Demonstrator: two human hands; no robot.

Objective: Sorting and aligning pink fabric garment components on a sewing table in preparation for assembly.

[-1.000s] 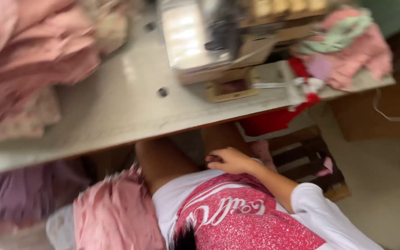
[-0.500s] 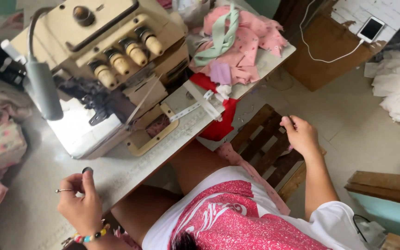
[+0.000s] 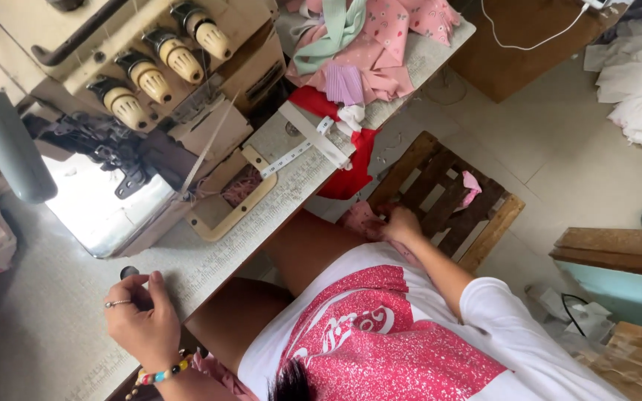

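Overhead, left hand (image 3: 145,323) fingers curled on table (image 3: 53,312), right hand (image 3: 401,225) fingers pinching pink cloth (image 3: 362,220), four thread cones (image 3: 163,63).

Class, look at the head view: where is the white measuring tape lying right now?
The white measuring tape lies on the sewing table, upper middle of the head view, between the sewing machine and the pink fabric pile, near the table's front edge.

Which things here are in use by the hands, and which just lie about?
In use: right hand on a pink fabric piece; left hand on the sewing table.
Lying about: overlock sewing machine, measuring tape, wooden pallet, fabric pile.
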